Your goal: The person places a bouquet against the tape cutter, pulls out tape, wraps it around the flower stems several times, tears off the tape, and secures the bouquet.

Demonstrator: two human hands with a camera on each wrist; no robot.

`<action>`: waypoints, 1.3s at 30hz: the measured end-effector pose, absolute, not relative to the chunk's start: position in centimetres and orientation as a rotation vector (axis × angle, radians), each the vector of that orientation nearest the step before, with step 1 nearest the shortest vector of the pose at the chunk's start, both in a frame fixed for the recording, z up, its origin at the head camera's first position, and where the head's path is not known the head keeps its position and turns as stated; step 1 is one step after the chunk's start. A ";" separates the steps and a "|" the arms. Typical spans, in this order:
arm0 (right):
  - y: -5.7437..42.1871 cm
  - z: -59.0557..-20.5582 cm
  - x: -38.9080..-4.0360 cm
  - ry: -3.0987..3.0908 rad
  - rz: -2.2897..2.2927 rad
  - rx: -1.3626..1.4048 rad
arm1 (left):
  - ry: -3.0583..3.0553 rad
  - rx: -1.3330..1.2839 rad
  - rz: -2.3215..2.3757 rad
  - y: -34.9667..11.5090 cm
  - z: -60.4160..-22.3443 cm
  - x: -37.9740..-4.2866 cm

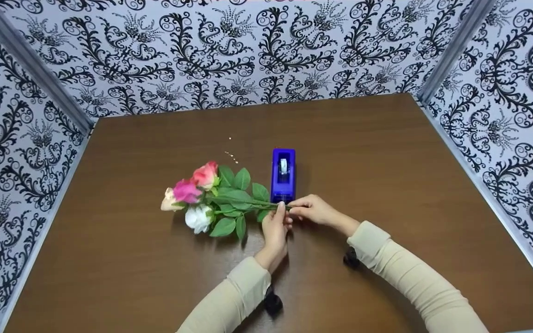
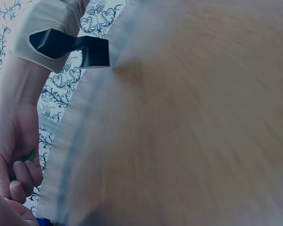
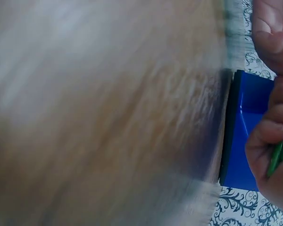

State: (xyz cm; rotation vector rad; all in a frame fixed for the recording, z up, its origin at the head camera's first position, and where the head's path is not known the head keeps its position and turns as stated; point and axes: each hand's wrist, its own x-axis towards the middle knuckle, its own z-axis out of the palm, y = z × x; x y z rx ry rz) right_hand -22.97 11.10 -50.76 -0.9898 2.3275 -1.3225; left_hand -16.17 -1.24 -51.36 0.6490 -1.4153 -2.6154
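A bunch of artificial roses (image 1: 186,191), in red, pink, cream and white with green leaves, lies sideways with its heads to the left. My left hand (image 1: 275,230) grips the gathered stems (image 1: 262,202), thumb on top. Close by on the right, my right hand (image 1: 315,210) pinches around the stem ends; its fingertips partly hide them. Just behind both hands stands a blue tape dispenser (image 1: 283,189) with a roll in it, its near end partly covered by stems. In the right wrist view, green stems (image 3: 279,155) show within curled fingers beside the blue dispenser (image 3: 247,141).
A brown wooden table (image 1: 363,152) lies beneath everything. Small pale specks (image 1: 232,156) dot it behind the flowers. Patterned black-and-white panels (image 1: 266,51) enclose the back and sides, joined by grey corner posts (image 1: 456,51).
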 end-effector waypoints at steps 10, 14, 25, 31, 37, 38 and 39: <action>11.0 -49.8 -23.5 2.406 -1.116 -0.907 | -1.439 0.596 -2.588 -1.1 -51.1 -16.6; 11.0 -49.4 -24.0 2.312 -1.109 -0.859 | -1.428 0.588 -2.600 -1.2 -51.1 -16.8; 10.8 -49.2 -23.9 2.430 -1.185 -1.035 | -1.350 0.580 -2.613 -1.3 -50.7 -17.0; 10.8 -49.8 -23.6 2.552 -1.166 -1.133 | -1.393 0.612 -2.554 -1.5 -50.6 -17.4; 10.8 -48.9 -23.8 2.466 -1.202 -0.949 | -1.449 0.627 -2.496 -1.6 -50.5 -17.7; 10.8 -48.7 -23.9 2.439 -1.199 -0.900 | -1.445 0.624 -2.499 -1.6 -50.5 -17.7; 10.9 -48.5 -24.1 2.411 -1.193 -0.856 | -1.440 0.622 -2.505 -1.6 -50.5 -17.8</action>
